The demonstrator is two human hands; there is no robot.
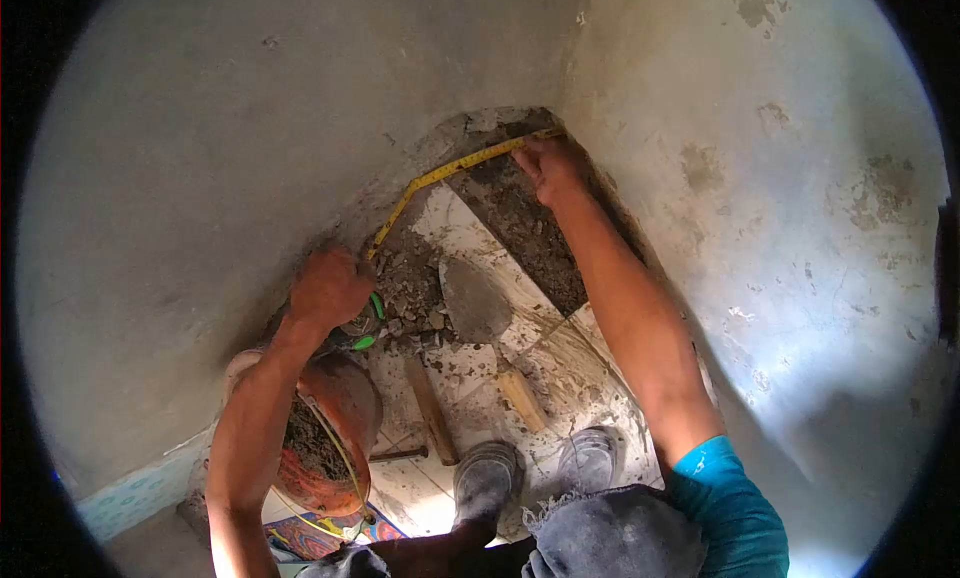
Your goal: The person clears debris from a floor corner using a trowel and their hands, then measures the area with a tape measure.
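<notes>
A yellow tape measure blade [462, 165] runs bent from my left hand to the corner where two walls meet. My left hand [332, 286] is closed at the near end of the blade, and the green and black tape case [366, 324] shows just below it. My right hand [549, 168] pinches the far end of the blade against the corner; its fingertips are partly hidden. Below the blade, a trowel [476, 300] with a wooden handle lies on a dirt-smeared pale tile [525, 313]. Broken soil and rubble [405, 268] surround that tile.
An orange bucket [368, 398] holding a dark, crumbly mix stands under my left forearm. Near it lie a wooden handle [432, 410] and a narrow metal piece [398, 455]. My shoes [487, 473] are on the tiles, and bare plastered walls [760, 198] rise on both sides.
</notes>
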